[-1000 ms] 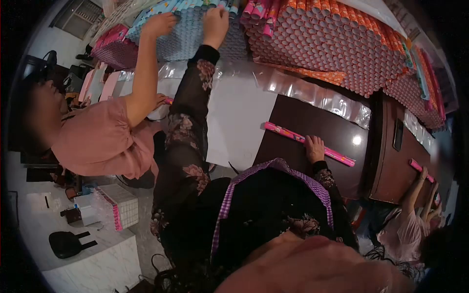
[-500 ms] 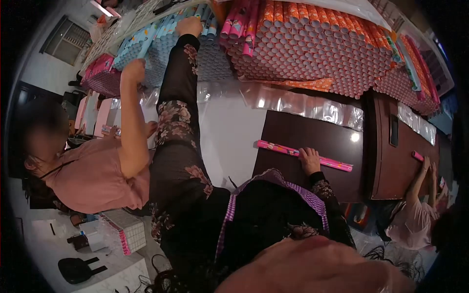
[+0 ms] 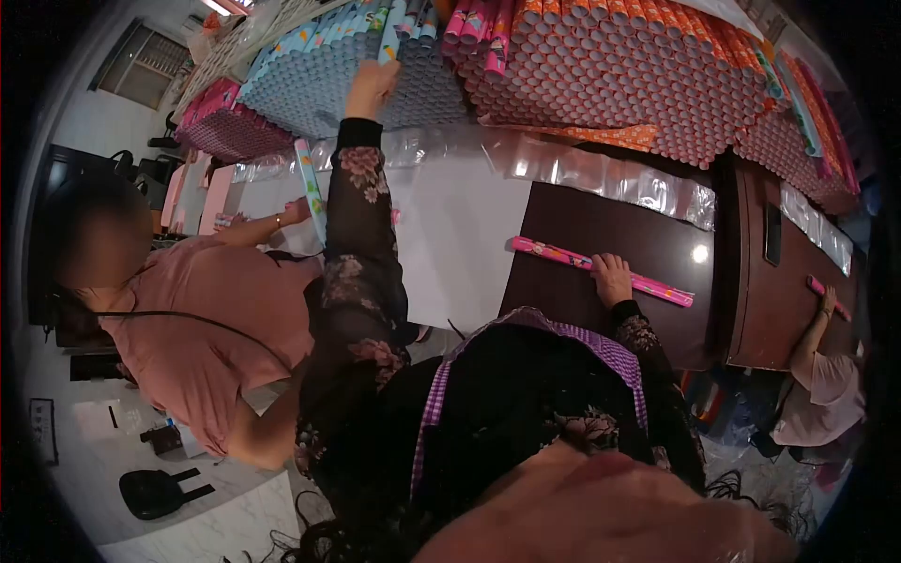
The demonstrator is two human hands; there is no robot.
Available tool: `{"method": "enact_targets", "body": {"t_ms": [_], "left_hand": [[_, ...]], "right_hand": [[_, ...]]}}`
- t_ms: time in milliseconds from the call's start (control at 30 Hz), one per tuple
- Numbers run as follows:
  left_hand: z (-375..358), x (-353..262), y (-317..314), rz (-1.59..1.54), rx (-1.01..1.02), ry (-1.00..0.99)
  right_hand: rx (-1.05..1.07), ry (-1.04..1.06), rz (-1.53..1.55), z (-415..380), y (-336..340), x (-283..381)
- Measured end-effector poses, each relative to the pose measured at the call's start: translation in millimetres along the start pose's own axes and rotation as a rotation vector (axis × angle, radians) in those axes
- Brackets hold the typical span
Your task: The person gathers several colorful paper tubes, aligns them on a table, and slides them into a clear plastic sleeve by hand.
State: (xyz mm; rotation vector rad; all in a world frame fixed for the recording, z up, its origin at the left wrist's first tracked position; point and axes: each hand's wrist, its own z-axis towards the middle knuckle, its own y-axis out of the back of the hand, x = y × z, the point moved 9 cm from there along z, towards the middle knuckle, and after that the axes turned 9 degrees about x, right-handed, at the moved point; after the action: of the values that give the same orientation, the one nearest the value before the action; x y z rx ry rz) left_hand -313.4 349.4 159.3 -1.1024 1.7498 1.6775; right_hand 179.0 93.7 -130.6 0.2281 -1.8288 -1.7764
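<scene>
My left hand reaches out to the large stack of light blue paper rolls. Its fingers are closed on the near end of one light blue paper roll, which sticks out from the top of the stack. My right hand rests at the dark brown tabletop, its fingers over the middle of a pink printed paper roll. That roll lies slantwise on the table, both ends showing.
Orange paper rolls are piled at the back, with clear plastic sleeves before them. At left, a co-worker in pink has a hand beside a light blue roll. Another person handles a pink roll near a phone.
My left hand has drawn back toward me, with the end of a light blue roll in its fingers. The co-worker's raised arm has come down. My right hand stays on the pink roll.
</scene>
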Motion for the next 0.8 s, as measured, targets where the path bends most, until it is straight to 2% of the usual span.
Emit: {"method": "enact_targets", "body": {"t_ms": [33, 100, 167, 233, 300, 500, 600, 800], "left_hand": [[-37, -8, -14, -0.198, -0.037, 0.031], [-68, 20, -44, -0.455, -0.015, 0.088], [-115, 36, -85, -0.713, 0.018, 0.056], [-171, 41, -128, -0.771, 0.074, -0.060], [-216, 66, -184, -1.064, 0.146, -0.043], [-342, 90, -283, -1.225, 0.313, -0.051], [-373, 112, -323, -1.304, 0.393, 0.007], [-415, 139, -369, -1.280, 0.353, 0.221]], "right_hand": [[0.005, 0.000, 0.003, 0, 0, 0], [0.011, -0.002, -0.016, 0, -1, -1], [0.029, -0.014, -0.003, 1, -4, -4], [0.007, -0.019, 0.000, 5, -4, -8], [-0.044, -0.047, -0.014, 9, -4, -11], [-0.069, -0.052, -0.024, 29, -2, -19], [-0.065, -0.064, -0.055, 40, -10, -28], [-0.068, -0.090, -0.073, 60, -12, -32]]}}
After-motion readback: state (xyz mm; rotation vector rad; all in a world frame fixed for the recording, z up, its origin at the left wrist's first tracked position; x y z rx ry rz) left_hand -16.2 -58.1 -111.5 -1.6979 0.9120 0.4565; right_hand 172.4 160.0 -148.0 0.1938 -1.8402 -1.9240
